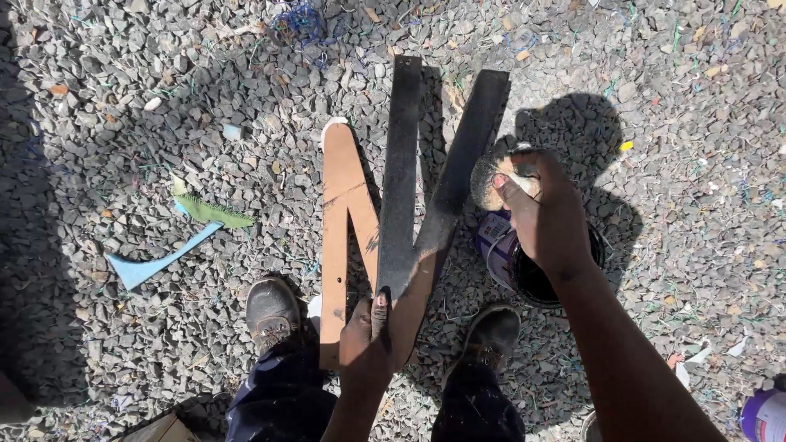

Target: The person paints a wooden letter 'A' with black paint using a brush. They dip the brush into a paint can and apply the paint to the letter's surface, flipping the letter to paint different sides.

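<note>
My left hand (367, 331) grips the lower end of a large flat board cut in a zigzag letter shape (401, 205). Its two right strokes are painted black; the left strokes are bare brown. It stands tilted on the gravel between my two shoes (273, 311). My right hand (544, 213) holds a round tan sponge (491, 182) just right of the black stroke. Under that hand sits an open can of black paint (532, 262), partly hidden by my wrist.
Grey gravel covers the ground, strewn with coloured thread scraps. A blue offcut (155, 262) and a green offcut (209, 213) lie at left. Another can (765, 413) shows at the bottom right corner. A deep shadow falls along the left edge.
</note>
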